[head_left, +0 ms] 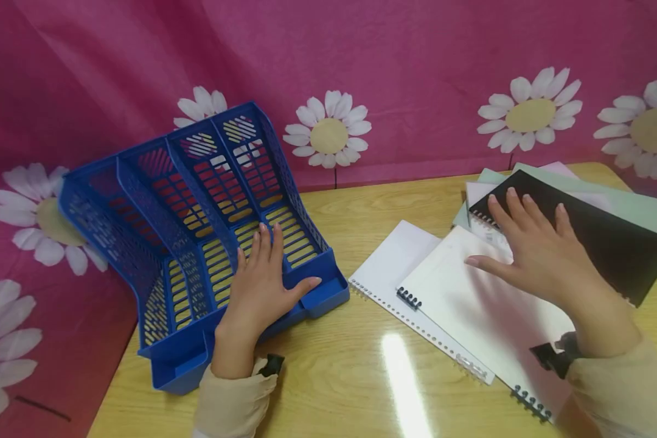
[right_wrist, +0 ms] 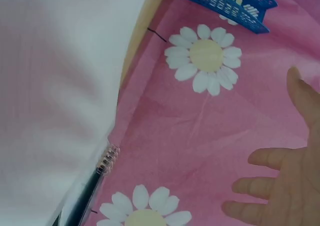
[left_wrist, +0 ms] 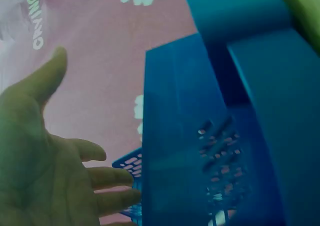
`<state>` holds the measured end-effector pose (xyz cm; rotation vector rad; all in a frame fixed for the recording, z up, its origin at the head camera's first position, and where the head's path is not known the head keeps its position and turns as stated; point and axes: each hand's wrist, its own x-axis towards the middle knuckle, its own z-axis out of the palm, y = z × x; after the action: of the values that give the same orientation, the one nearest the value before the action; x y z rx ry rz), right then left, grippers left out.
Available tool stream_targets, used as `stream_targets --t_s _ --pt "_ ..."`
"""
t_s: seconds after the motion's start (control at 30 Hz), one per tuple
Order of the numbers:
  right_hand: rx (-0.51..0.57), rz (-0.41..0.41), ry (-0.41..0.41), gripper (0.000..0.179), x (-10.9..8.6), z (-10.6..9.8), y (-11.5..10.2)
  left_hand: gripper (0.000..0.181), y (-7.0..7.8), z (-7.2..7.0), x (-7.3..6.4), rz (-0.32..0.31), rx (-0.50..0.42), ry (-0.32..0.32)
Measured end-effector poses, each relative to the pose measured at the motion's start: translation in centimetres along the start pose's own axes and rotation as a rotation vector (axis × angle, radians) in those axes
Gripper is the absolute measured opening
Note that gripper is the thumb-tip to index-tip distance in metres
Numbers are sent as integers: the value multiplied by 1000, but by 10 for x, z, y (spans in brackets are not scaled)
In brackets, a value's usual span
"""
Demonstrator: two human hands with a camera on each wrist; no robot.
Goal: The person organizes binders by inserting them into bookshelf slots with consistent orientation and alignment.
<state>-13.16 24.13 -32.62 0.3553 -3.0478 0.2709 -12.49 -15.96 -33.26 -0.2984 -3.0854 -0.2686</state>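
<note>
A blue plastic file rack (head_left: 197, 225) with slotted walls and several upright compartments stands on the left of the table. My left hand (head_left: 260, 280) hovers over its front part with straight fingers, holding nothing; in the left wrist view the palm (left_wrist: 55, 176) is beside the rack's blue wall (left_wrist: 175, 136). Above the notebooks at the right, my right hand (head_left: 547, 261) has its fingers spread and grips nothing. Under and around it lie a white spiral notebook (head_left: 443, 286), another white notebook (head_left: 394, 249) partly beneath it, and a black-covered notebook (head_left: 597, 237).
Pale green folders (head_left: 635, 201) and further papers lie under the black notebook. A pink cloth (head_left: 416, 73) with white daisies hangs behind the wooden table (head_left: 339, 377). Table surface shows between the rack and the notebooks.
</note>
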Motion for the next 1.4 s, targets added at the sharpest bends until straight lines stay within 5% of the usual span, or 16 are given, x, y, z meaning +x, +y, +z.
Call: stream_targets --t_s 0.3,0.53,0.93,1.23,1.4 --pt "18 -57 -64 102 16 2 -15 104 -21 -5 -12 -37 -28 10" --pt "86 -175 -40 99 29 0 -31 101 -32 -8 -17 -60 -38 7" --pt "100 -249 -36 93 50 -1 -61 88 -63 -21 -34 -57 -61 54" --pt "68 -308 -43 90 64 8 -83 88 -80 -28 -57 -101 -84 110" --pt "59 -374 -22 87 77 11 -104 88 -94 -33 -73 -176 -76 154"
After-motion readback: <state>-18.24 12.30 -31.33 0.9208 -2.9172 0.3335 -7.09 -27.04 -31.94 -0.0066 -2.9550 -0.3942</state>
